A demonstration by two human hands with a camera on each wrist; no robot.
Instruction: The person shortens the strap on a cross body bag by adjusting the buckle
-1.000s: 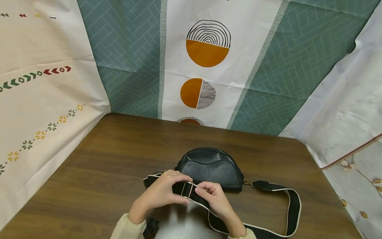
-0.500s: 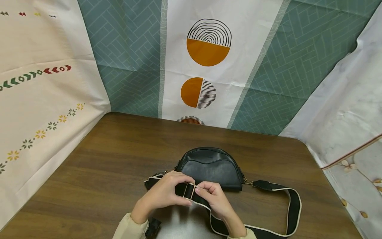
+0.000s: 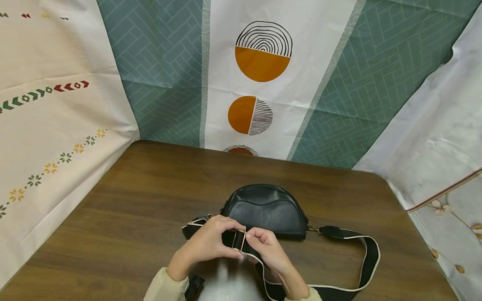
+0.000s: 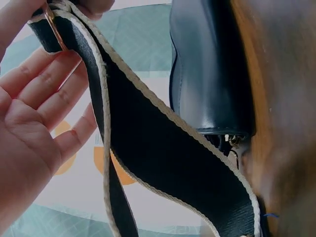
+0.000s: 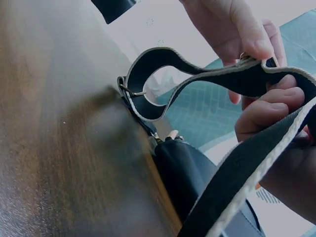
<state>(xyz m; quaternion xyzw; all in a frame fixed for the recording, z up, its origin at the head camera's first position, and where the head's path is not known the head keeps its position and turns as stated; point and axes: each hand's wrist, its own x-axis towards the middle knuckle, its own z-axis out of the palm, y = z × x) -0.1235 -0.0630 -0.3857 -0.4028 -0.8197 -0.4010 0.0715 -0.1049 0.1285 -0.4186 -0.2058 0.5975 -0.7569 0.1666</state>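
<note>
Patterned teal and white cloths hang behind a brown wooden table (image 3: 150,188), where a black half-moon bag (image 3: 263,214) sits upright just beyond a person's hands. The bag's white-edged black strap (image 3: 372,259) loops out to the right of it. Its gold-toned buckle (image 3: 243,241), held in front of the bag, sits slightly nearer the right hand (image 3: 270,249) than a second ago, and the strap below that hand bends differently, suggesting the work at the buckle is mid-course. The left hand (image 3: 207,241) pinches the buckle, thumb and forefinger parted only by its height; the right pinches the strap's edge beside it.
</note>
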